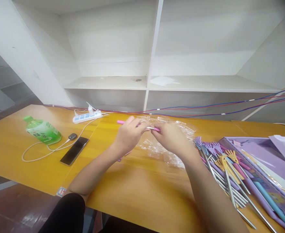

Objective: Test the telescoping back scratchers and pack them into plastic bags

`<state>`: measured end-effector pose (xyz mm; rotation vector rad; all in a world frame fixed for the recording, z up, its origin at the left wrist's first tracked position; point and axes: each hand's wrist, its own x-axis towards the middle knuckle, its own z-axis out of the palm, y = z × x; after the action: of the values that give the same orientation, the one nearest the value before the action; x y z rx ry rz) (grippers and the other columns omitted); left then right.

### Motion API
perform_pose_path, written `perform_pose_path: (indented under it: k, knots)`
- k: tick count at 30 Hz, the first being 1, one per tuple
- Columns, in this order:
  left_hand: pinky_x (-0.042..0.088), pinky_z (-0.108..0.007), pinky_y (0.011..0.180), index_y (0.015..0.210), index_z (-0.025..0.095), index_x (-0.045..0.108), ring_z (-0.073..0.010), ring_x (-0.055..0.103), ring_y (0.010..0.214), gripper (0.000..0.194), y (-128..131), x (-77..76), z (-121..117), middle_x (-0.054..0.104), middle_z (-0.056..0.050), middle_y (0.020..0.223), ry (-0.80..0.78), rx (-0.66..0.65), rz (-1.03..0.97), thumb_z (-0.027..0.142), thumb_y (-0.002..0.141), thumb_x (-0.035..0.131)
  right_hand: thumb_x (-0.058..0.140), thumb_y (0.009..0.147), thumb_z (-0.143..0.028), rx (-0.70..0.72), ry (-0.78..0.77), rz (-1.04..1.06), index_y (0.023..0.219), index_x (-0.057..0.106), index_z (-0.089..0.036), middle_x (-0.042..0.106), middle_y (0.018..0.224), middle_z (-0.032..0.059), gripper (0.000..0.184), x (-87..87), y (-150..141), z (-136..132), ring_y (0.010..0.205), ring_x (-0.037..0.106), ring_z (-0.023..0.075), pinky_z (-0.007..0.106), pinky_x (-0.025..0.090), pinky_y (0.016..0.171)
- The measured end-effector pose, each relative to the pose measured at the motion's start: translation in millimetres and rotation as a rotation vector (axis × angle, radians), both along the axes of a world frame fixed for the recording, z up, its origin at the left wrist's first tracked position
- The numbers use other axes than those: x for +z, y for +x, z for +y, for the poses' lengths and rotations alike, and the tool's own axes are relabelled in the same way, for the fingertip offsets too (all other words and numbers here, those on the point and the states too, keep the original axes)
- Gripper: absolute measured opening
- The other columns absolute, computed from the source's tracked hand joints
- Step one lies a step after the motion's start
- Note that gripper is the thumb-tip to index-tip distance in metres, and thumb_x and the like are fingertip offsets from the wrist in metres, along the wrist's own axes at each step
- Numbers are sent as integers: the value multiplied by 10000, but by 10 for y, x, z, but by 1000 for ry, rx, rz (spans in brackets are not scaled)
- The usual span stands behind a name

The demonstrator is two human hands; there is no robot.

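Observation:
Over the middle of the table, my left hand is closed around the pink handle of a back scratcher. The handle's end sticks out to the left of my fist. A short silver stretch shows between my hands, and my right hand pinches a pink part at the other end. My fingers cover most of it, so its claw does not show. Clear plastic wrappers lie crumpled beneath and behind my right hand. A small pinkish-purple thing, mostly hidden, lies below my left wrist.
To the right, several back scratchers with coloured claws and silver rods are heaped against a purple box. On the left are a green bottle, a phone, a charging cable and a power strip. White shelving stands behind.

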<state>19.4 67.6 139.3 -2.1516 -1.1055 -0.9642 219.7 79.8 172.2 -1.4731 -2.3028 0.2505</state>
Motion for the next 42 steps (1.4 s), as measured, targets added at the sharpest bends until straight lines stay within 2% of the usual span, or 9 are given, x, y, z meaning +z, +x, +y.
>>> perform_pose_path:
  k: [8, 13, 17, 22, 26, 29, 35, 42]
  knots:
    - [373, -296, 716, 1024, 208, 750, -176, 478, 805, 259, -77, 85, 17, 622, -32, 794, -7, -25, 3, 376, 1099, 567, 542, 903, -203, 46, 147, 70, 638, 376, -219, 422, 547, -24, 313, 4, 21, 24, 525, 295, 139, 318, 165, 590]
    - [380, -301, 734, 987, 209, 738, -184, 466, 817, 275, -148, 164, 16, 619, -38, 799, -13, -4, 6, 374, 1103, 552, 528, 940, -258, 29, 207, 54, 670, 402, -220, 457, 579, -19, 301, 8, 92, 65, 533, 314, 138, 321, 158, 603]
    - [375, -306, 727, 961, 211, 735, -190, 435, 796, 262, -237, 231, 66, 602, -35, 772, 42, 7, -5, 355, 1098, 563, 520, 990, -337, 5, 299, 35, 708, 432, -219, 503, 617, -14, 318, 18, 203, 119, 566, 313, 139, 314, 160, 619]
    - [386, -335, 732, 1004, 222, 756, -208, 444, 802, 236, -583, 398, 161, 633, -53, 794, 157, 6, -28, 360, 1083, 581, 449, 1044, -479, -109, 458, 51, 665, 366, -213, 453, 603, 0, 471, 53, 572, 266, 591, 279, 145, 315, 178, 632]
    - [396, -364, 747, 1007, 246, 761, -223, 459, 805, 263, -882, 550, 176, 647, -60, 792, 173, 22, -65, 407, 1084, 568, 467, 1027, -466, -182, 599, 95, 635, 300, -218, 361, 580, -9, 493, 58, 1015, 419, 593, 244, 145, 319, 210, 632]
    - [393, -371, 750, 996, 252, 762, -224, 464, 801, 265, -950, 585, 171, 651, -57, 786, 175, 20, -69, 412, 1084, 569, 480, 1017, -446, -174, 629, 120, 635, 256, -224, 298, 575, -20, 495, 41, 1199, 490, 594, 216, 145, 322, 219, 625]
    - [393, -377, 750, 986, 241, 741, -224, 463, 787, 263, -934, 549, 211, 648, -63, 786, 153, 3, -74, 401, 1088, 559, 500, 993, -448, -190, 588, 118, 631, 238, -231, 285, 563, -22, 496, 22, 1170, 510, 589, 197, 146, 333, 213, 625]
    - [395, -368, 746, 986, 244, 734, -217, 458, 772, 226, -1021, 576, 220, 654, -53, 782, 188, -13, -39, 381, 1082, 583, 472, 1012, -442, -212, 641, 103, 625, 262, -222, 313, 571, -14, 492, 62, 1140, 439, 597, 209, 148, 328, 211, 628]
